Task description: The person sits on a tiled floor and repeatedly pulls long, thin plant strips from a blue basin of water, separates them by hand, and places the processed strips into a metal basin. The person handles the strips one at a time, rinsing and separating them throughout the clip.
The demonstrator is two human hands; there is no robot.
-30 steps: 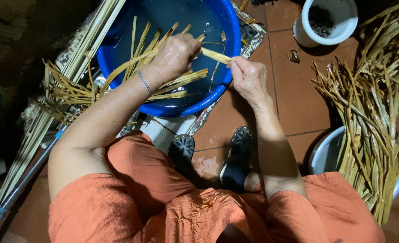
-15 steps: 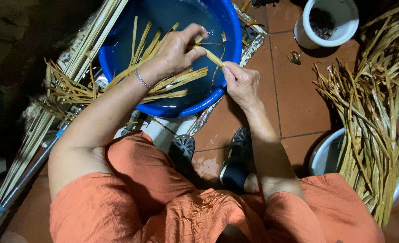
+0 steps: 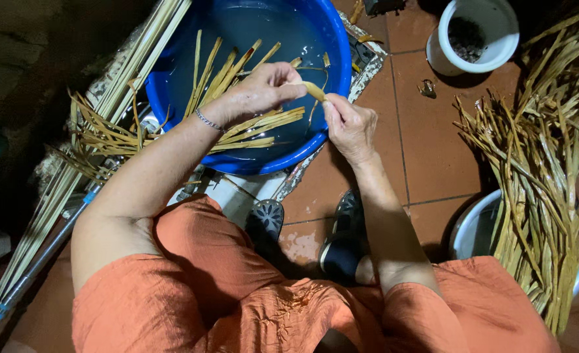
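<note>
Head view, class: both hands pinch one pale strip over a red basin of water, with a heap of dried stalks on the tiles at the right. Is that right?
Not quite. The head view shows the basin is blue, not red. The rest stands: the left hand and right hand pinch one pale strip over its water, and the dried stalks are heaped on the tiles at the right.

One head-worn camera looks steeply down, close over the lap.

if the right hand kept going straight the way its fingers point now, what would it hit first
Probably the left hand. The right hand points up and to the left along the pale fibre strip that both pinch over the blue basin, and their fingertips almost meet. Depth is hard to judge.
</note>
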